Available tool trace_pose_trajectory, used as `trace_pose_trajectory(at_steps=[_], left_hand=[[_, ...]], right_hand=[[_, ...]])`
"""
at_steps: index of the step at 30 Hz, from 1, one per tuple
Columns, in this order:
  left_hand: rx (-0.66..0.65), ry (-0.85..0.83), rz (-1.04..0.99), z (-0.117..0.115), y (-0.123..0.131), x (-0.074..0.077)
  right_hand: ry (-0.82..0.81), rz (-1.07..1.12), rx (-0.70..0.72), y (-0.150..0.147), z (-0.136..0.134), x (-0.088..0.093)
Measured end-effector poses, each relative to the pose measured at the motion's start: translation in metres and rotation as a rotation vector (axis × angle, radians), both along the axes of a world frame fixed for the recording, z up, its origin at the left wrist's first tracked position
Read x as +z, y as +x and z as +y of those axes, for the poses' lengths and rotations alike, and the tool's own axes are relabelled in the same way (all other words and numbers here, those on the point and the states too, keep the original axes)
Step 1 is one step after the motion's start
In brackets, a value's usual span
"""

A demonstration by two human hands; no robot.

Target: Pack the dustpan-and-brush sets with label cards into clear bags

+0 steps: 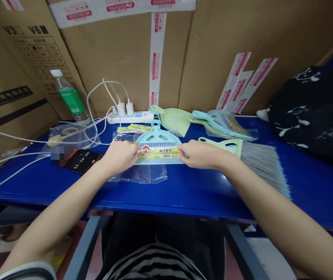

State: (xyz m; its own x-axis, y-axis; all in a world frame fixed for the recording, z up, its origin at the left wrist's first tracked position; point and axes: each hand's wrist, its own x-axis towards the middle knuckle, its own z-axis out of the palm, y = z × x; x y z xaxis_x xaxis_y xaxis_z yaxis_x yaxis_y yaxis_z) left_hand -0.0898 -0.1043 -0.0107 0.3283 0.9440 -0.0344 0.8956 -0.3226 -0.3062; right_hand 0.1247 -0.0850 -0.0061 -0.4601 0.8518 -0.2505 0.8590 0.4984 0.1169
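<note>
Left hand [125, 155] and right hand [197, 154] pinch opposite ends of the label card [166, 152] across the light-blue brush-and-pan set [156, 134] between them; uneven pull could tear the card. Clear bag [150, 175], under the left grip, could snag. Grey-bristled brush [259, 161] crowds the right; phone [81, 160] lies leftward.

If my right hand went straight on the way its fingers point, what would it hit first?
The yellow label across the light blue dustpan: the right hand is right at its end. Exact contact and depth are hard to judge from this view.
</note>
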Motion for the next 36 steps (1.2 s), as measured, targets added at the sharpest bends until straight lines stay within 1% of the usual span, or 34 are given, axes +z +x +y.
trace_pose_trajectory(at_steps=[5, 10, 16, 18, 19, 21, 23, 24, 26, 28, 31, 33, 36], left_hand=[[0.056, -0.030, 0.021, 0.001, 0.003, -0.001], [0.078, -0.014, -0.004, 0.002, 0.001, -0.003], [0.058, -0.033, -0.011, -0.001, 0.001, -0.002], [0.055, -0.043, -0.012, -0.002, 0.002, -0.002], [0.053, -0.046, -0.013, -0.003, 0.002, -0.002], [0.053, -0.050, -0.018, -0.003, 0.004, -0.002], [0.057, -0.053, -0.028, -0.002, 0.005, -0.003], [0.060, -0.055, -0.033, -0.002, 0.005, -0.004], [0.064, -0.053, -0.042, -0.003, 0.007, -0.005], [0.057, -0.052, -0.053, -0.003, 0.008, -0.006], [0.036, -0.058, -0.083, -0.005, 0.010, -0.007], [0.028, -0.061, -0.105, -0.005, 0.010, -0.006], [0.027, -0.060, -0.136, -0.004, 0.009, -0.005]], right_hand=[[0.005, 0.017, -0.101, -0.006, -0.001, -0.001], [0.056, 0.076, -0.144, -0.005, 0.004, 0.001], [0.112, 0.348, -0.248, 0.002, 0.009, 0.003], [0.123, 0.494, -0.297, 0.004, 0.013, 0.000], [0.114, 0.600, -0.317, 0.004, 0.016, -0.002], [0.030, 0.882, -0.327, 0.003, 0.022, -0.009], [-0.126, 1.177, -0.365, 0.000, 0.028, -0.015], [-0.203, 1.294, -0.399, -0.002, 0.029, -0.018], [-0.355, 1.458, -0.449, -0.009, 0.031, -0.023], [-0.470, 1.539, -0.509, -0.016, 0.029, -0.025], [-0.552, 1.576, -0.611, -0.025, 0.024, -0.027], [-0.567, 1.575, -0.637, -0.026, 0.023, -0.027], [-0.543, 1.550, -0.651, -0.020, 0.026, -0.024]])
